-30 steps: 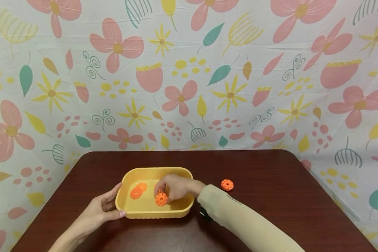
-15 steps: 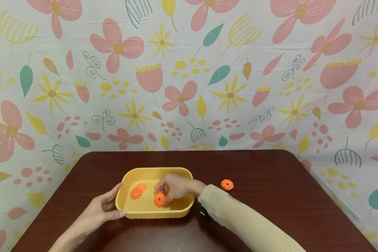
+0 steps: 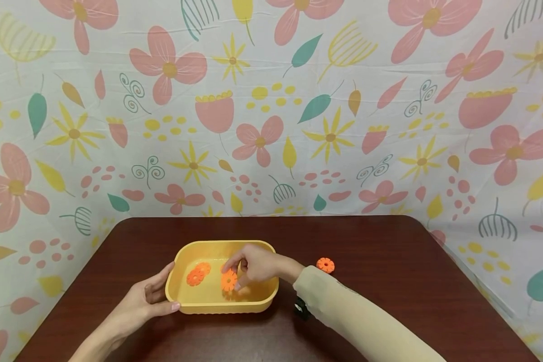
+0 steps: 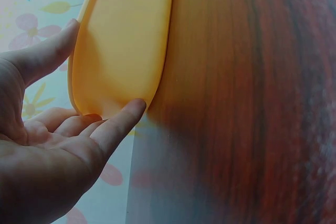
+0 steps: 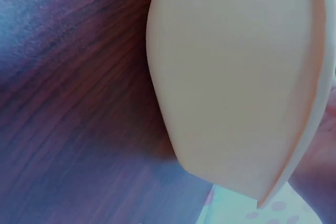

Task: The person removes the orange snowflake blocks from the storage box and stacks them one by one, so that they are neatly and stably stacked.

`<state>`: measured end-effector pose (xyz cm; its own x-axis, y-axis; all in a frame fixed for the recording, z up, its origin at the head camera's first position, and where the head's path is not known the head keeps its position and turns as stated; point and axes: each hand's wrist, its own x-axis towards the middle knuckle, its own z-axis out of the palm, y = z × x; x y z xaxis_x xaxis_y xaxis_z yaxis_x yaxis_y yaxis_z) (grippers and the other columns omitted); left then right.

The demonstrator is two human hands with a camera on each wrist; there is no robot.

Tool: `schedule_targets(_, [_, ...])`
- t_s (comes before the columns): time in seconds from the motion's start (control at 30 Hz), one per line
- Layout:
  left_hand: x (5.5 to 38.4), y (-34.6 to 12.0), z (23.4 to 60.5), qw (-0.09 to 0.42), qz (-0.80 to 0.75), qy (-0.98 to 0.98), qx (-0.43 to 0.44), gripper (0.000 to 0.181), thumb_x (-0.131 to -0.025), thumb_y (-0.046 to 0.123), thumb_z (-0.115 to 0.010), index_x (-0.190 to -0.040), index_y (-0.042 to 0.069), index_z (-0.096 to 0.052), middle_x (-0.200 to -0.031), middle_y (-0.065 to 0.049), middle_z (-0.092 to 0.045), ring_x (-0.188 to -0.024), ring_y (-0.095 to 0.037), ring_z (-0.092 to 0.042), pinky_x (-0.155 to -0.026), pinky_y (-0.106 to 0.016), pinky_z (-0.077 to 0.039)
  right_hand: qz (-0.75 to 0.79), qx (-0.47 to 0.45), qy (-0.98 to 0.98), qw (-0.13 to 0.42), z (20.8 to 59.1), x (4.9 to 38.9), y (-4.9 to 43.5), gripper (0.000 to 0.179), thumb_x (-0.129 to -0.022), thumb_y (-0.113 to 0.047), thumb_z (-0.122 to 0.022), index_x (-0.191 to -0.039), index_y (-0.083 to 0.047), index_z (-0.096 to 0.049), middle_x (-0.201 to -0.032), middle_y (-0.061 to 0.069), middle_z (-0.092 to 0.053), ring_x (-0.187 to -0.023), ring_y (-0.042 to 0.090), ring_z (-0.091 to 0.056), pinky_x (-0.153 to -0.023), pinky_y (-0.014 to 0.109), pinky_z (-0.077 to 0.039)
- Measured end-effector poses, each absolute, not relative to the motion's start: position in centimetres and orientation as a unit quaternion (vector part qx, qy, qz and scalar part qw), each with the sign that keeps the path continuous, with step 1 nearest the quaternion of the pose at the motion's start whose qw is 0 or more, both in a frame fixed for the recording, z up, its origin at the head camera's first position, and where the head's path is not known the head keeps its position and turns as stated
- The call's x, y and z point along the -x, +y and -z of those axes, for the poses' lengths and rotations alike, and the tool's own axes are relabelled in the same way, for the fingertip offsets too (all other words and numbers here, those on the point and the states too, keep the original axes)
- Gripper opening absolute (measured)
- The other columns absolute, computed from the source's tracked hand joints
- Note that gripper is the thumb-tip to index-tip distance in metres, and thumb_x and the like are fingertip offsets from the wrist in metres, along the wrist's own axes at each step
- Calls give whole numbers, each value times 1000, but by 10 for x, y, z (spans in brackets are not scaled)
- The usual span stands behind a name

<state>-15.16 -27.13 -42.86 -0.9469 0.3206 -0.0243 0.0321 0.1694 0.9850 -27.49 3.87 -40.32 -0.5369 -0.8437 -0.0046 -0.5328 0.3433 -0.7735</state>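
Note:
In the head view, a yellow plastic basin point(image 3: 221, 308) stands on the table. My left hand point(image 3: 138, 304) holds its left end, thumb at the near corner and fingers at the far one; the left wrist view shows this hand point(image 4: 68, 135) touching the basin's outer wall point(image 4: 121, 40). Inside the basin, my right hand point(image 3: 258, 265) pinches an orange notched disc point(image 3: 229, 280), raised a little off the floor. Another orange piece partly shows behind it. Two overlapping orange notched discs point(image 3: 195, 277) lie at the left. In the right wrist view the basin wall point(image 5: 231, 77) hides most of this hand.
On the dark wooden table point(image 3: 366, 241), right of the basin, lies an orange notched piece point(image 3: 326, 265). A flower-patterned cloth point(image 3: 271, 100) hangs behind the table. The right sleeve point(image 3: 344, 301) extends over the near right part.
The right hand has lifted the orange notched disc slightly and turned it a little; its forearm has shifted slightly right. The left hand and basin have stayed in place.

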Motion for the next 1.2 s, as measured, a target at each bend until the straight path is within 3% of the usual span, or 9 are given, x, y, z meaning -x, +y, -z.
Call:
schedule_targets(0.3, [151,-272,430,113,-629,760,-114,98,-95,7,-79,-168,1,-14,-169,-26,-19,-141,-48,-46,-93,-31,-55,406,446,782,160,402,273,53,38,-82,2,-88,-118,1,-78,-86,1,-71,-57,7,-41,-60,21,-39])
schedule_targets(0.6, [149,-275,429,114,-629,761,-110,97,-95,7,-78,-168,3,-14,-169,-25,-20,-140,-45,-48,-93,-31,-55,429,433,782,129,393,267,69,39,-84,-2,-89,-121,3,-77,-95,19,-71,-62,10,-47,-62,22,-41])
schedule_targets(1.03, [149,-272,429,111,-630,761,-110,97,-95,6,-78,-168,2,-15,-169,-25,-20,-141,-45,-48,-93,-31,-55,443,399,799,79,392,263,101,38,-83,-9,-92,-118,-8,-80,-92,7,-66,-68,13,-48,-65,24,-40])
schedule_targets(1.2, [150,-271,429,112,-628,762,-109,97,-95,7,-78,-168,3,-15,-170,-24,-20,-141,-45,-46,-94,-30,-54,462,383,796,76,395,261,113,39,-82,-7,-92,-120,-6,-80,-94,18,-64,-70,15,-46,-66,26,-39])
